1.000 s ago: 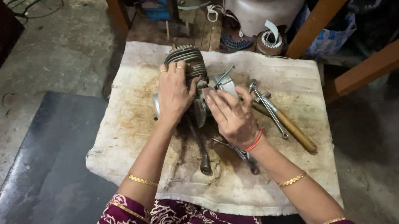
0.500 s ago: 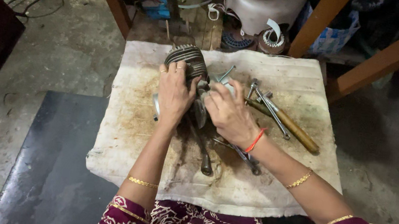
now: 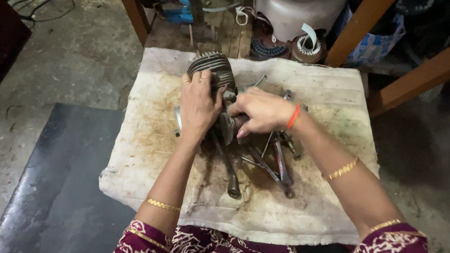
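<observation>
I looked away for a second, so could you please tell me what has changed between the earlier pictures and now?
The right hand has slid left across the tools and now lies over the metal part beside the finned cylinder, covering the wooden-handled tool that showed earlier. The left hand keeps its grip on the cylinder. The stained cloth and the long tools lie as before.

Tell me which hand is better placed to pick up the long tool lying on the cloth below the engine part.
Right. The left hand is clasped over the finned engine cylinder, steadying it; the right hand has fingertips free just above the long tool.
</observation>
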The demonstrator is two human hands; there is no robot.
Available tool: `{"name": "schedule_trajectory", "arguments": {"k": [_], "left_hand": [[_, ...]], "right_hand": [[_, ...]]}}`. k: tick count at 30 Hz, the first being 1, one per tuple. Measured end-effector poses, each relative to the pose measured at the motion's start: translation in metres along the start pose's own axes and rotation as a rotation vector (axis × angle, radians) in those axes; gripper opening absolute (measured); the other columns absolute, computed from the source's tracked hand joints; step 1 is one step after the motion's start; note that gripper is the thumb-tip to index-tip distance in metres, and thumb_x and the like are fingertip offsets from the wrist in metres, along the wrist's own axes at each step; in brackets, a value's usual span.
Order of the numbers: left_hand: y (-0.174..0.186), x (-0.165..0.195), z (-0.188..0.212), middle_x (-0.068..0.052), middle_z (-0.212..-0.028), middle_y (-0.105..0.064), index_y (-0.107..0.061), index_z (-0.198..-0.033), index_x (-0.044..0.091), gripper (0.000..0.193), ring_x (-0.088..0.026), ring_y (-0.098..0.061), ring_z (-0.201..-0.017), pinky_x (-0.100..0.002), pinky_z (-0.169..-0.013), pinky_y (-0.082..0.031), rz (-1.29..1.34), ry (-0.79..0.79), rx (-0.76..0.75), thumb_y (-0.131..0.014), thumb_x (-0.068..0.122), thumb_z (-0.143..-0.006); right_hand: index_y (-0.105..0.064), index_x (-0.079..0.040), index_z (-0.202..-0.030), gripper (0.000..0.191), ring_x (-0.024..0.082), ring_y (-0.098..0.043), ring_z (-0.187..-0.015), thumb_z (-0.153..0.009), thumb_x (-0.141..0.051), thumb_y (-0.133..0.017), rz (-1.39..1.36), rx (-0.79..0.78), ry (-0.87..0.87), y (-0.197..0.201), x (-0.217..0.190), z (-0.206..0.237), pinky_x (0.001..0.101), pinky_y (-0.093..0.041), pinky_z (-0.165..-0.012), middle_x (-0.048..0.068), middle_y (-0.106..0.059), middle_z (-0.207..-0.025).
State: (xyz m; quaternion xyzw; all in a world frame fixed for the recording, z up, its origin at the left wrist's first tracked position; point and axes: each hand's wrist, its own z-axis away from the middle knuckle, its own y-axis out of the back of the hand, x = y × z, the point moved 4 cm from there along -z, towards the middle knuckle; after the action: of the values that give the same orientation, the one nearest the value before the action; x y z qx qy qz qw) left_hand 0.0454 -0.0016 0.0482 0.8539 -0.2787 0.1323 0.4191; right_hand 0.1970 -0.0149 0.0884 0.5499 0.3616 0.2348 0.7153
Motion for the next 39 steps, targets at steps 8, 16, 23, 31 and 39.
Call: {"name": "schedule_trajectory", "arguments": {"k": [8,16,23,31,39], "left_hand": [[-0.001,0.000,0.004,-0.020,-0.106,-0.062,-0.059,-0.116,0.001,0.043,-0.043,-0.054,-0.101,-0.051,-0.087,-0.047,-0.024,-0.044,0.053,-0.080,0.024,-0.086],[0.000,-0.001,0.001,-0.021,-0.102,-0.061,-0.059,-0.113,0.001,0.042,-0.044,-0.053,-0.098,-0.052,-0.086,-0.046,-0.023,-0.042,0.023,-0.080,0.023,-0.085],[0.002,0.001,0.001,-0.022,-0.103,-0.061,-0.058,-0.114,0.000,0.043,-0.044,-0.053,-0.098,-0.052,-0.085,-0.046,-0.012,-0.056,0.036,-0.080,0.020,-0.083],[0.000,0.000,0.000,-0.021,-0.102,-0.061,-0.058,-0.113,0.000,0.042,-0.045,-0.053,-0.098,-0.052,-0.085,-0.046,-0.009,-0.057,0.038,-0.080,0.021,-0.084],[-0.003,-0.001,0.002,-0.021,-0.105,-0.062,-0.058,-0.115,0.000,0.044,-0.044,-0.054,-0.100,-0.052,-0.087,-0.047,-0.013,-0.047,0.031,-0.080,0.022,-0.084]], "right_hand": [[-0.070,0.001,-0.109,0.031,0.025,-0.065,-0.115,-0.079,0.002,-0.063,0.450,0.984,0.086,-0.040,-0.041,0.043,0.0564,-0.031,-0.118,0.010,-0.070,-0.103],[-0.071,-0.002,-0.106,0.027,0.023,-0.064,-0.110,-0.079,0.000,-0.066,0.474,0.980,0.066,-0.034,-0.039,0.038,0.0526,-0.034,-0.109,0.008,-0.072,-0.100],[-0.068,-0.006,-0.086,0.036,0.031,-0.061,-0.100,-0.070,-0.031,-0.087,0.009,0.107,0.009,-0.003,-0.004,0.008,0.0550,-0.038,-0.098,0.012,-0.066,-0.085],[-0.071,-0.001,-0.093,0.035,0.034,-0.064,-0.095,-0.067,-0.021,-0.084,0.144,0.350,0.090,-0.009,-0.018,0.017,0.0637,-0.032,-0.105,0.015,-0.068,-0.079],[-0.069,0.001,-0.108,0.030,0.025,-0.064,-0.113,-0.078,0.002,-0.066,0.449,1.091,0.077,-0.043,-0.047,0.042,0.0588,-0.032,-0.114,0.011,-0.071,-0.105]]}}
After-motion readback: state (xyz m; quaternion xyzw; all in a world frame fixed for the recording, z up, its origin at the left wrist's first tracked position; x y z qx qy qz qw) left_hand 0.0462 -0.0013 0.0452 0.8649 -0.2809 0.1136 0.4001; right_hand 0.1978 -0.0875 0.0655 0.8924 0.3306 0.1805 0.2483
